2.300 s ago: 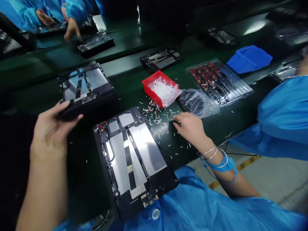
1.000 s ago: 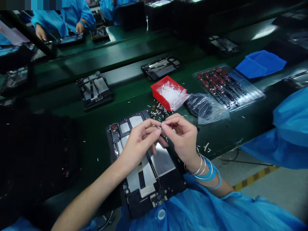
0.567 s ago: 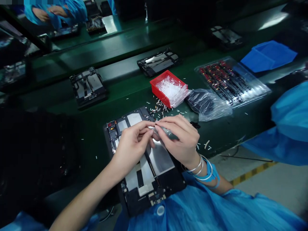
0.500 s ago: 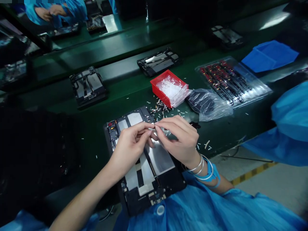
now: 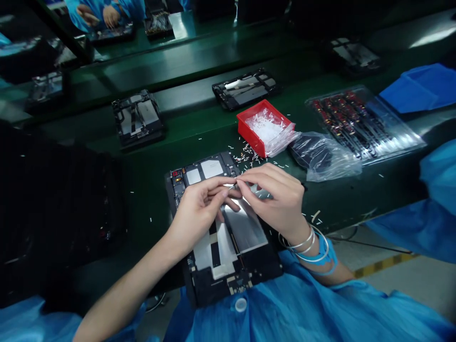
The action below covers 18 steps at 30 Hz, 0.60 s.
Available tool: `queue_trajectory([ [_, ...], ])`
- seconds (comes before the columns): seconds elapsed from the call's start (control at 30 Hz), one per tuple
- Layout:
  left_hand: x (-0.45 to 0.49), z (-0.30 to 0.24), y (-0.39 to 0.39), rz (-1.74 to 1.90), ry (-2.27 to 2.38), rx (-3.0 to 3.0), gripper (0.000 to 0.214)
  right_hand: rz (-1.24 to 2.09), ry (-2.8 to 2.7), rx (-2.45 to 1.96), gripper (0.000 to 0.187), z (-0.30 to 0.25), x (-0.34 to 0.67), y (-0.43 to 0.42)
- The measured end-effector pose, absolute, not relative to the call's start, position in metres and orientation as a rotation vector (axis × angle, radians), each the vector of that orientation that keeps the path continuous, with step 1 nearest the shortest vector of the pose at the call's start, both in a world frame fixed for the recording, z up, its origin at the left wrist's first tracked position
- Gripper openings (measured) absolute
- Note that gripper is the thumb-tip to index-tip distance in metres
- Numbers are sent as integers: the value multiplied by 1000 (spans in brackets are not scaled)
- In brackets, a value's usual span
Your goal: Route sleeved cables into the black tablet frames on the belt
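Note:
An opened tablet (image 5: pixel 249 232), its silver battery plates and dark frame exposed, lies in front of me at the bench edge. Above its upper part both hands meet fingertip to fingertip. With thumb and forefinger, my left hand (image 5: pixel 201 206) pinches a small thin piece, too tiny to name; its other fingers are loosely bent beneath. My right hand (image 5: pixel 274 194), with bangles and a blue band at the wrist, pinches at the same spot, its fingertips hiding whatever they grip.
Beyond the tablet stands a red bin (image 5: pixel 249 135) of small white strips, with more strips scattered beside it. Rightward are a plastic bag (image 5: pixel 327 159), a clear tray (image 5: pixel 399 137) of circuit parts and a blue bin (image 5: pixel 420 88). More opened tablets (image 5: pixel 137 118) lie beyond. A co-worker's hands (image 5: pixel 110 16) are across the bench.
The view has shifted, so most things appear farther right. My hands stay pinched together over the tablet, the left's lower fingers a little more spread. The co-worker's hands have moved apart.

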State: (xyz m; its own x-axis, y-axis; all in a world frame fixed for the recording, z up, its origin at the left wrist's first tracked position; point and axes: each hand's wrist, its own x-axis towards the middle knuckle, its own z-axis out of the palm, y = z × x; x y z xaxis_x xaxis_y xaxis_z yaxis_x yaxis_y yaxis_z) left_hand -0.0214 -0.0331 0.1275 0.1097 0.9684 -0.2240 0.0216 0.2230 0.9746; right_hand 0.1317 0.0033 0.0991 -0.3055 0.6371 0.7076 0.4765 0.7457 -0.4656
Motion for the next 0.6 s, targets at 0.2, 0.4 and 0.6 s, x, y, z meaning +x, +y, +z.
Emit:
queue_trajectory([
  [0.2,-27,127,-37,978,1224,992,25,-46,-1854,-1104,15,103,150,27],
  [0.4,-25,126,-40,985,1164,999,29,93,-2056,-811,11,105,141,8],
  [0.6,-25,124,-49,920,1263,1228,28,317,-2144,-750,15,102,133,-8],
])
